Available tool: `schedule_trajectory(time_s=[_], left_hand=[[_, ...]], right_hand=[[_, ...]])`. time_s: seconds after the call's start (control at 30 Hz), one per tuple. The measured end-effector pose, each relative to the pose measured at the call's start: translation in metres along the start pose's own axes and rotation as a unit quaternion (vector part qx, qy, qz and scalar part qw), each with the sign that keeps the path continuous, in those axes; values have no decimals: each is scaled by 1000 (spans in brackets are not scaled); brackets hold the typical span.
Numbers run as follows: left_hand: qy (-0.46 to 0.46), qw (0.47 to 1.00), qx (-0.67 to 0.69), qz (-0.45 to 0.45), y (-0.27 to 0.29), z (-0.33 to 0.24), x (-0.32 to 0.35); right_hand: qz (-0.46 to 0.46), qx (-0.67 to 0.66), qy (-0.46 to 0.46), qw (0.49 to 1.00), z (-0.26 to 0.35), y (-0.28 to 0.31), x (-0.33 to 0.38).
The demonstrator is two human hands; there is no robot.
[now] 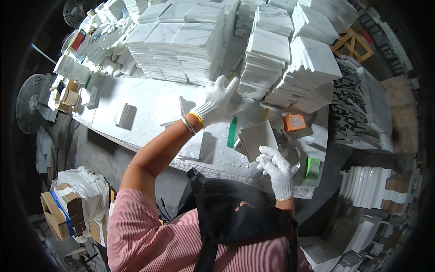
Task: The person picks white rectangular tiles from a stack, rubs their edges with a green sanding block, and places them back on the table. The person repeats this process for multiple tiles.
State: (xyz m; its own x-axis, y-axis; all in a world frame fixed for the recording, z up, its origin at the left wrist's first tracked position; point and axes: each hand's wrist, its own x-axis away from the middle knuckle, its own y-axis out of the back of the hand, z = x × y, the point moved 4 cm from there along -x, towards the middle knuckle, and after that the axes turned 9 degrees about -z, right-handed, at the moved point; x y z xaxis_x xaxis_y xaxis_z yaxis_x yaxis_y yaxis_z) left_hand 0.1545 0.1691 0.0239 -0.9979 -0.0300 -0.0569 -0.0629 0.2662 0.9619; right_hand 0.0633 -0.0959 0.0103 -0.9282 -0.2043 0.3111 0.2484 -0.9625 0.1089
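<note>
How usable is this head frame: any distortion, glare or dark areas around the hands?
Head view: strong fisheye bending, black corners at the rim; the white tile stacks glare and lose detail; the left hand, raised, is slightly soft; the right hand on the grey tile is sharp; below the table it is dim.

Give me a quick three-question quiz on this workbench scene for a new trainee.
1. True or false: the right hand holds a square grey tile by its lower edge.
2. Where is the left hand reaching? A) toward the stacks of white tiles B) toward the fan C) into the metal bowl
3. What colour is the small box on the bench just beyond the grey tile?

Key: 1 true; 2 A; 3 orange.
</note>
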Motion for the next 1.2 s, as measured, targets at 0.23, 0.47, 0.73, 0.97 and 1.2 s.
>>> schedule_trajectory(time_s=[0.23, 0.47, 0.73, 0.97, 1.2], left_hand=[[26, 986, 70, -152, -5, 12, -3], [139, 978, 30, -151, 6, 12, 2], [157, 960, -33, -231, -21, 8, -5], [99, 965, 67, -235, 13, 6, 22], [78, 905, 390, -152, -15, 6, 132]], right_hand=[[-29, -2, -29, 999, -13, 15, 3], [-37, -17, -38, 998, -17, 23, 1], [-43, -17, -40, 998, -21, 30, -7], [-113, 59, 72, 989, -10, 47, -14], [-151, 278, 217, 923, -5, 39, -28]])
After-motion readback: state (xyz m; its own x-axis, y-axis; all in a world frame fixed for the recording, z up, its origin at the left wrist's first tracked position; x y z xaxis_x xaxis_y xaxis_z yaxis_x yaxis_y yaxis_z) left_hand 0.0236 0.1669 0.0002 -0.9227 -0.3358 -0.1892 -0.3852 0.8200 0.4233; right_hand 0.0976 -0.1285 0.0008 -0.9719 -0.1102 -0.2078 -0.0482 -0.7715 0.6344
